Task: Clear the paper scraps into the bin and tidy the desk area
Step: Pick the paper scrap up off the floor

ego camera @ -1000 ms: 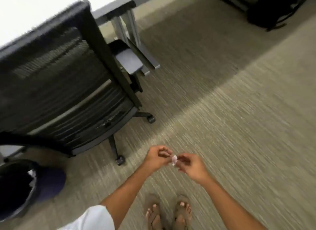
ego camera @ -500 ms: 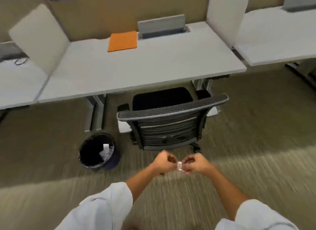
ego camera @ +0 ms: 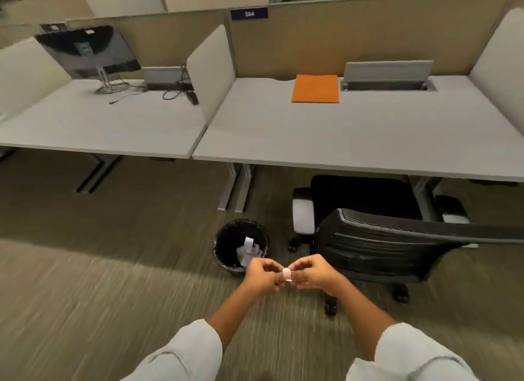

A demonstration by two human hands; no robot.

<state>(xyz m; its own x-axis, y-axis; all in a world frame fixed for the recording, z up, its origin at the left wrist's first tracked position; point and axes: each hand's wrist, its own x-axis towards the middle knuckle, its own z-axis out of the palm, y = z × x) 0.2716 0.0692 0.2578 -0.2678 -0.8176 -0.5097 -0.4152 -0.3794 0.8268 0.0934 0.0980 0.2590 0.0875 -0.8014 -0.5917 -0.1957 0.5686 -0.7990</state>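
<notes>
A small white paper scrap (ego camera: 287,274) is pinched between the fingertips of my left hand (ego camera: 261,275) and my right hand (ego camera: 313,273), held low in front of me above the carpet. Just beyond my left hand stands a round black bin (ego camera: 224,247) on the floor, with several white paper scraps (ego camera: 248,250) inside it. The grey desk (ego camera: 340,137) lies further ahead, with an orange folder (ego camera: 315,88) flat near its back edge.
A black mesh office chair (ego camera: 377,247) stands right of the bin, partly under the desk. Desk legs (ego camera: 235,190) rise behind the bin. On the left desk (ego camera: 99,125) stand a monitor (ego camera: 88,52) and loose cables (ego camera: 175,93). Beige dividers (ego camera: 211,71) separate the desks.
The view has swung from the floor and my feet up to the desks. The bin now sits straight ahead, close to my hands. Both hands still pinch the scrap.
</notes>
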